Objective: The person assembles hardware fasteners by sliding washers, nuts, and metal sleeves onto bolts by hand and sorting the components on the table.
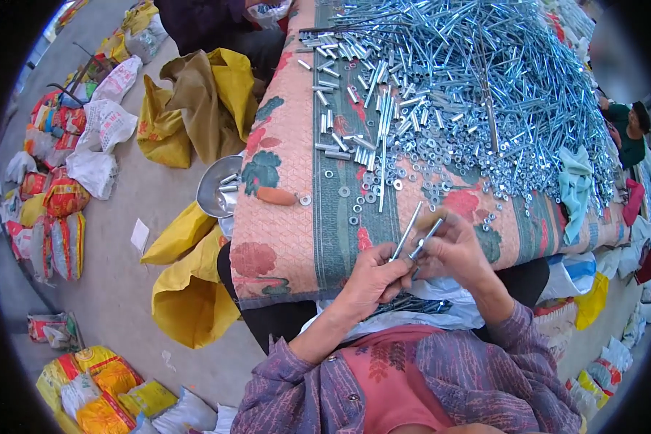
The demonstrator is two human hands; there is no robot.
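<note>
Just beyond the table's near edge, my left hand [369, 281] is closed around a slim silvery metal rod [409, 226] that points up and away. Close against it, my right hand [457, 252] pinches a second metal rod [430, 235], tilted the same way; a small wider piece shows at its lower end, too small to name. In front of my hands lie loose washers [344, 192] and a scatter of small nuts [488, 217]. Farther off are short metal sleeves [329, 119] and a large heap of long bluish bolts [427, 61]. Several longer rods [385, 155] lie lengthwise on the cloth.
A flowered cloth [267, 239] covers the table. At its left edge are an orange-brown handle-like piece [276, 196] and a metal bowl [211, 189] with sleeves. Yellow sacks [188, 311] lie left on the floor. A light-blue cloth [575, 192] hangs right. Another person [629, 130] is far right.
</note>
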